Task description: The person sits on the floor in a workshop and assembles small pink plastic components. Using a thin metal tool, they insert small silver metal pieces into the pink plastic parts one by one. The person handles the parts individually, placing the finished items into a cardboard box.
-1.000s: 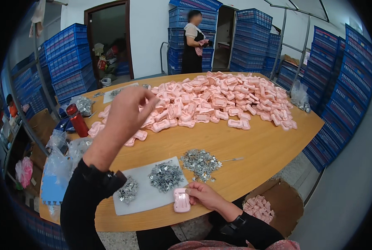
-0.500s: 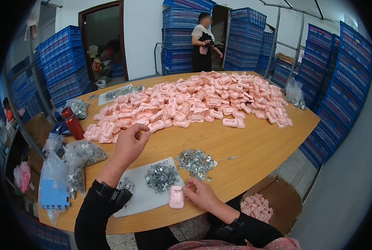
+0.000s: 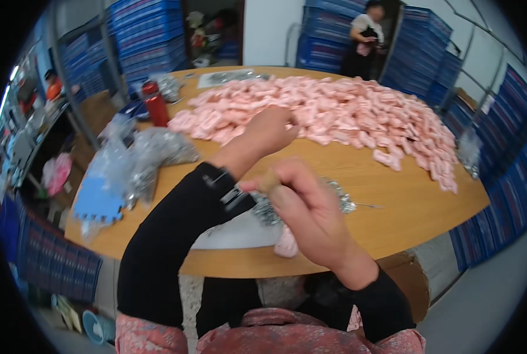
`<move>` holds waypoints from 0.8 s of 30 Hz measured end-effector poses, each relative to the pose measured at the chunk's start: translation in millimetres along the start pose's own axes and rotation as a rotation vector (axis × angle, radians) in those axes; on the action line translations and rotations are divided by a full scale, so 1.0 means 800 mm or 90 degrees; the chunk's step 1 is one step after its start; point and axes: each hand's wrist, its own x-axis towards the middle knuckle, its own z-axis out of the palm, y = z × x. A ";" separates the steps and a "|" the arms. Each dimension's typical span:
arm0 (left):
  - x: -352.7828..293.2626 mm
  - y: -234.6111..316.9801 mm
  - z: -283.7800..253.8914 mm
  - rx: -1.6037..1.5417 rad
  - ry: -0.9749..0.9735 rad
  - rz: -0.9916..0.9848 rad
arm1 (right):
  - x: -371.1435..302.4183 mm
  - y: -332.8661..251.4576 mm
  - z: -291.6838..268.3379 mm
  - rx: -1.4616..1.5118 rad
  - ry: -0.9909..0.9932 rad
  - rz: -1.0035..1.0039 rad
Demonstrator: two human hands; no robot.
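- The bulk of the work is judged to be left: a broad heap of pale pink plastic shells (image 3: 334,112) is spread over the far half of the wooden table (image 3: 428,218).
- One single pink shell (image 3: 286,243) is set apart from the heap, at the near edge of the table, just beside the white mat (image 3: 234,235); it is judged to be the piece in hand.
- Small silvery metal pieces are left in loose piles: one (image 3: 265,213) is seen on the mat, another (image 3: 341,197) just beyond the right hand (image 3: 313,215). More are held in clear plastic bags (image 3: 166,147) at the left.
- What has been finished cannot be counted; the inside of the cardboard box (image 3: 408,277) below the table is mostly hidden.
- The single shell is pale pink, smooth and round-cornered. Its upper part is covered by the right hand, so it cannot be told whether any metal piece is fitted.
- The left hand (image 3: 269,133) is raised before the heap, fingers curled inward; whether anything is pinched cannot be told.
- The right hand is lifted above the single shell, its fingers bent and blurred; whether they are closed on anything cannot be told.
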 end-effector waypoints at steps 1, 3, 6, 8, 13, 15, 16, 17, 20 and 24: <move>-0.005 -0.004 -0.012 0.024 -0.009 -0.020 | 0.003 -0.007 0.008 0.096 -0.014 0.020; -0.013 -0.009 -0.017 0.074 -0.017 -0.061 | 0.005 -0.012 0.018 0.135 -0.042 0.071; -0.008 -0.016 -0.010 0.130 -0.032 -0.080 | 0.009 -0.009 0.020 0.148 -0.051 0.119; 0.000 -0.022 0.001 0.161 -0.042 -0.087 | 0.009 -0.007 0.021 0.153 -0.061 0.138; -0.006 -0.046 0.016 0.202 -0.019 -0.042 | 0.016 -0.004 0.034 0.106 -0.107 0.102; 0.001 -0.017 0.024 0.185 -0.038 -0.051 | 0.015 0.005 0.026 0.013 -0.094 0.033; 0.003 -0.015 0.029 0.184 -0.038 -0.058 | 0.015 -0.003 0.023 0.008 -0.120 0.046; 0.001 -0.017 0.029 0.193 -0.039 -0.075 | 0.012 -0.005 0.028 0.020 -0.125 0.033; -0.008 -0.026 0.022 0.185 -0.045 -0.070 | 0.010 -0.002 0.035 -0.013 -0.136 0.012; -0.001 -0.013 0.029 0.188 -0.061 -0.072 | 0.006 0.000 0.031 -0.050 -0.131 0.012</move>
